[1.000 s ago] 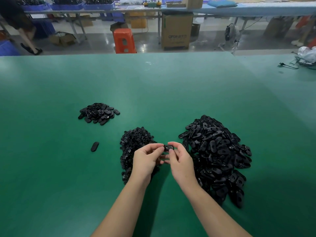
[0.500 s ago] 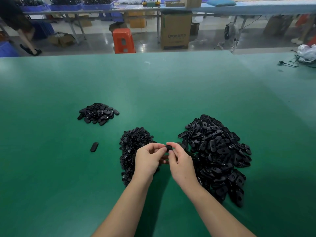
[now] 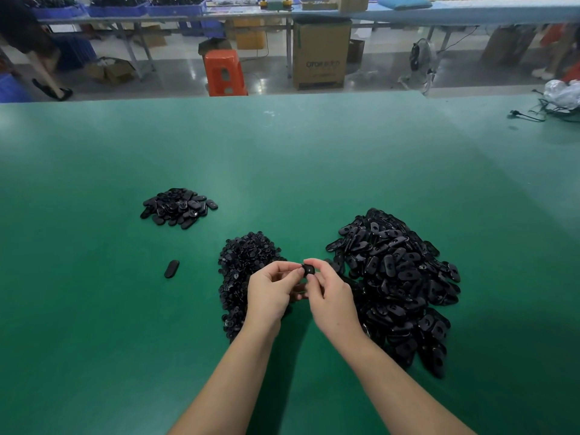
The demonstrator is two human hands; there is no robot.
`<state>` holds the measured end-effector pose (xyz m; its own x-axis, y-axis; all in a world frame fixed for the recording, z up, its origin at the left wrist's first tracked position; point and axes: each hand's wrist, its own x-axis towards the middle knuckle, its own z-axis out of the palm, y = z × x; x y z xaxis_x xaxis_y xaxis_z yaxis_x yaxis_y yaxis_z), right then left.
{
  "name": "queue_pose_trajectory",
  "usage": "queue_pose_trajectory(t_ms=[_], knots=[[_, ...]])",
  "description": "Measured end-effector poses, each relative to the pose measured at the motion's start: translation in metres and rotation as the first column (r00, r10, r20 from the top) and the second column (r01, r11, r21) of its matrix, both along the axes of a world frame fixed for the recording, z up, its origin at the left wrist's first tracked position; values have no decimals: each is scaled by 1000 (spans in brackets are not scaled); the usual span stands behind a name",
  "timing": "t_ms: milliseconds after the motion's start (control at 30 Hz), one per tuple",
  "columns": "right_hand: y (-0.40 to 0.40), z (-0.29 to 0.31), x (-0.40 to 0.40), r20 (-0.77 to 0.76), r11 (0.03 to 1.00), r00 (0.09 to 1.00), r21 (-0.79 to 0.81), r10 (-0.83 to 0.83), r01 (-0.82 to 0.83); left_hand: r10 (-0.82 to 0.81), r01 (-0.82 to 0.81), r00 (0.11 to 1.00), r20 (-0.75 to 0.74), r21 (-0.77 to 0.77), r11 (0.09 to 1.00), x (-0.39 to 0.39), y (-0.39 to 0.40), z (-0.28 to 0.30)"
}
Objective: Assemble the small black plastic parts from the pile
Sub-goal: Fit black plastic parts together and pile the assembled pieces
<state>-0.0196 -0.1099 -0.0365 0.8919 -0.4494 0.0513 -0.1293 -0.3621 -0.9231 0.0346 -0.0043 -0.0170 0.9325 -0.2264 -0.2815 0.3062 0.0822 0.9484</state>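
**Operator:** Black plastic part [image 3: 308, 270], small and dark, is pinched between my two hands just above the green desk [image 3: 94, 356], close to my body. My left hand [image 3: 270, 293] and right hand [image 3: 332, 296] meet at their tips, and the fingers [image 3: 314, 263] of both are closed on that one piece from either side. I judge I hold it this way so the two halves can be pressed together; whether they have seated I cannot tell.

**Listener:** What lies around your hands?

**Operator:** Under my left hand runs a pile of tiny round pieces [image 3: 244, 271]. Just beside my right hand sits a much larger pile of oval shells [image 3: 398, 284]. I take it each supply is kept by the hand that draws from it. One loose oval piece [image 3: 171, 269] lies apart to the left. Farther off on the left is a small heap [image 3: 177, 207], which I judge to be finished pieces, set out of the way.

**Listener:** Anything changed from a second ago?

**Operator:** Very little. The hands have stayed in the same spot, the fingertips a touch tighter around the part. The piles look unmoved.

**Listener:** And beyond the desk?

**Operator:** An orange stool [image 3: 224, 72] and a cardboard box [image 3: 321, 53] on the floor.
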Motion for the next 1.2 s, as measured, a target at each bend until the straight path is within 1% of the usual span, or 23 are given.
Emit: queue_pose_trajectory(t_ms=[100, 133, 167, 233, 300, 400, 467, 500, 600, 700, 767, 833, 900, 1033, 1200], knots=[[2, -1, 2, 14, 994, 1000, 109, -11, 9, 39, -39, 998, 44, 13, 999, -1, -1, -4], [3, -1, 3, 25, 988, 999, 156, -20, 16, 52, -58, 994, 98, 64, 996, -2, -3, -6], [4, 0, 4, 38, 978, 999, 207, -32, 24, 58, -85, 981, 185, 144, 986, -3, -4, -7], [5, 4, 7, 55, 948, 997, 315, -56, 36, 42, -168, 918, 394, 290, 942, -8, -6, -7], [4, 7, 11, 64, 912, 994, 406, -87, 54, 13, -222, 845, 534, 328, 918, -13, -8, -5], [1, 12, 16, 84, 858, 988, 509, -131, 70, -70, -215, 770, 634, 361, 907, -16, -7, -6], [0, 15, 19, 87, 832, 988, 551, -126, 58, -107, -211, 739, 666, 378, 901, -15, -6, -7], [-1, 15, 20, 86, 823, 989, 566, -118, 49, -96, -201, 744, 661, 359, 912, -13, -5, -6], [-4, 16, 24, 79, 832, 992, 554, -94, 35, -39, -145, 835, 549, 289, 946, -4, -4, -3], [-7, 17, 27, 47, 891, 997, 454, -57, 29, -8, -102, 926, 378, 270, 957, 7, -3, -3], [-8, 17, 29, 28, 922, 999, 387, -29, 16, -3, -55, 960, 279, 199, 978, 13, -1, -1], [-8, 17, 30, 22, 937, 1000, 349, -13, 4, -56, 25, 975, 215, 144, 989, 17, 0, 1], [-8, 17, 31, 23, 938, 1000, 348, -2, -6, -96, 74, 978, 184, 123, 990, 18, 1, 2], [-8, 14, 31, 21, 936, 1000, 352, 15, -21, -92, 84, 985, 147, 65, 994, 17, 2, 1], [-8, 9, 31, 4, 943, 999, 329, 39, -38, -83, 71, 986, 144, 82, 994, 14, 2, -3]])
